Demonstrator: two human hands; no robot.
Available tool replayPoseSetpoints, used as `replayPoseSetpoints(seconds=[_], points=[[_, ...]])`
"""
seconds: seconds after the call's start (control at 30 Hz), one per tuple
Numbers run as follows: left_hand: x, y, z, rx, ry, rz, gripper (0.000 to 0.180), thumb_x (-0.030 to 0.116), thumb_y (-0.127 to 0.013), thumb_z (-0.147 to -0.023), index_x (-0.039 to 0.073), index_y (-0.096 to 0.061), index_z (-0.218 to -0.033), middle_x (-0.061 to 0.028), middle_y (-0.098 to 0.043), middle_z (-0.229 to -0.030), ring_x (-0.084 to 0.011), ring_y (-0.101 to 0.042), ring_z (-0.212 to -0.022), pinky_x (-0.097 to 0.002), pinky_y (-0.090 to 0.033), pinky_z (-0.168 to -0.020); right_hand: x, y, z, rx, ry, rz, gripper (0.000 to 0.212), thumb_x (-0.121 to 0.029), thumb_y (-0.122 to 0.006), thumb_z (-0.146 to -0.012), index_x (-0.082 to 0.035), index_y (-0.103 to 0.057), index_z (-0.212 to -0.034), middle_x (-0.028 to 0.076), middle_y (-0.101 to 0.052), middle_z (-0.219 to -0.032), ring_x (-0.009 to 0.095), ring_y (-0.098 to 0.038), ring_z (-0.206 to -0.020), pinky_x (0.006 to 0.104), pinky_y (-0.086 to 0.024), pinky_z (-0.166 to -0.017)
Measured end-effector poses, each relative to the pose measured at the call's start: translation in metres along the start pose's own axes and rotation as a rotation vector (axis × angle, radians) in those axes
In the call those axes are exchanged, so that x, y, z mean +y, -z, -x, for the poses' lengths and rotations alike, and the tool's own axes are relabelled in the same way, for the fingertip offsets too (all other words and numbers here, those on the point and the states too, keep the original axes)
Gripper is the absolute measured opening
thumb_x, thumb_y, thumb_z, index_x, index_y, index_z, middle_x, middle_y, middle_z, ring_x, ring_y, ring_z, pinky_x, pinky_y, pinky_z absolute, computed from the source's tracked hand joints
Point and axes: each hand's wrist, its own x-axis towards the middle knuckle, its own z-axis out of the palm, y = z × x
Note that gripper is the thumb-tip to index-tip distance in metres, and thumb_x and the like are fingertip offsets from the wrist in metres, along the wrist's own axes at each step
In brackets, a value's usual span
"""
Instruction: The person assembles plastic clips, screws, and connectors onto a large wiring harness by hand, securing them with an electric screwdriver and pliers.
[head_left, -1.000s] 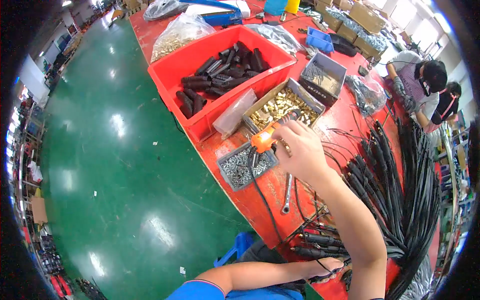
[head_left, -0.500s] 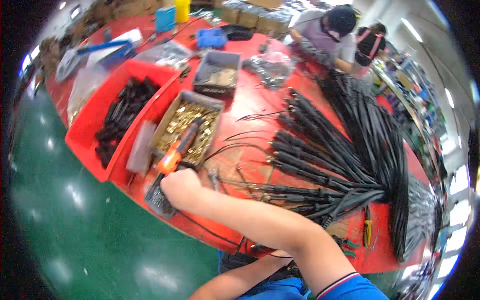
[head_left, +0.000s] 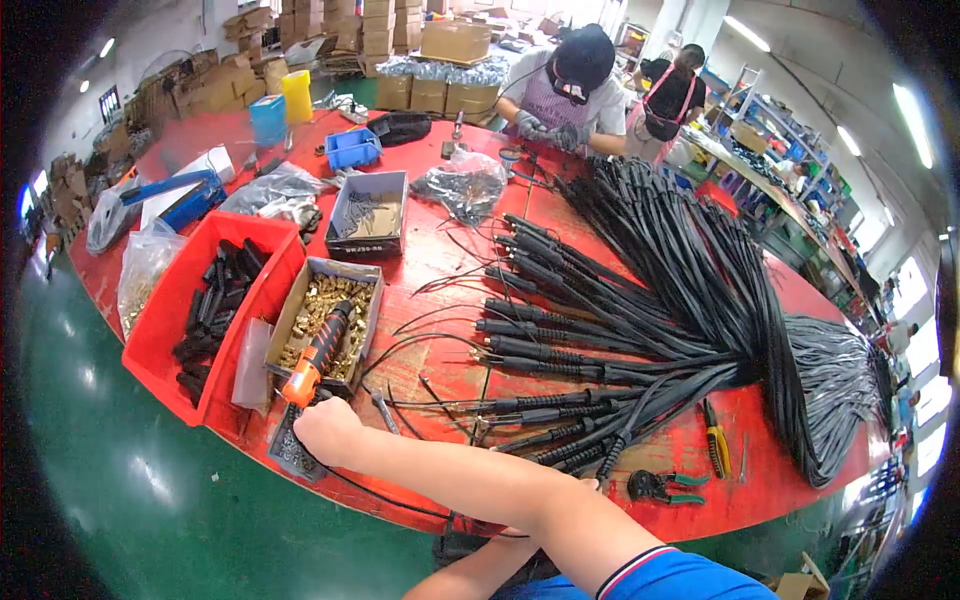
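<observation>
My right hand is curled closed over a small grey bin of screws at the table's near left edge. Its fingertips are hidden, so what they hold cannot be seen. Right beside it an orange-and-black power screwdriver lies slanted over a box of brass fittings. Under my right arm, my left hand is mostly covered. A bit of it shows closed at the end of a black cable with a ribbed sleeve.
A red bin holds black sleeves. Bundled black cables fan across the red table. Yellow-handled pliers and green-handled cutters lie at the right. Across the table, a gloved co-worker handles cables.
The view has shifted, moving the bins lower and left and bringing the cutters into fuller sight. My right hand stays by the screw bin, beside the screwdriver.
</observation>
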Motion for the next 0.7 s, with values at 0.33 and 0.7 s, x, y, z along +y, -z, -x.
replayPoseSetpoints(seconds=[0.33, 0.7], points=[[-0.029, 0.032, -0.025, -0.059, 0.063, 0.059, 0.022, 0.024, -0.059, -0.106, 0.005, -0.062, -0.115, -0.0095, -0.068, -0.097, -0.0167, -0.066, -0.088, -0.0313, -0.055, -0.078, -0.002, -0.012, 0.011, 0.120, 0.014, -0.077, 0.011, -0.016, -0.068, -0.077, -0.010, -0.072, -0.070, 0.012, -0.072, -0.072, 0.029, -0.074, -0.071, 0.0435, -0.057, -0.063], [-0.008, -0.001, -0.006, 0.007, -0.038, -0.038, 0.019, 0.026, -0.052, -0.106, 0.009, -0.059, -0.101, -0.0043, -0.062, -0.083, -0.0134, -0.059, -0.067, -0.0283, -0.047, -0.058, 0.051, 0.103, 0.134, 0.307, -0.151, -0.530, 0.021, -0.021, -0.064, -0.084, -0.003, -0.072, -0.090, 0.022, -0.070, -0.078, 0.037, -0.071, -0.071, 0.0456, -0.057, -0.067]])
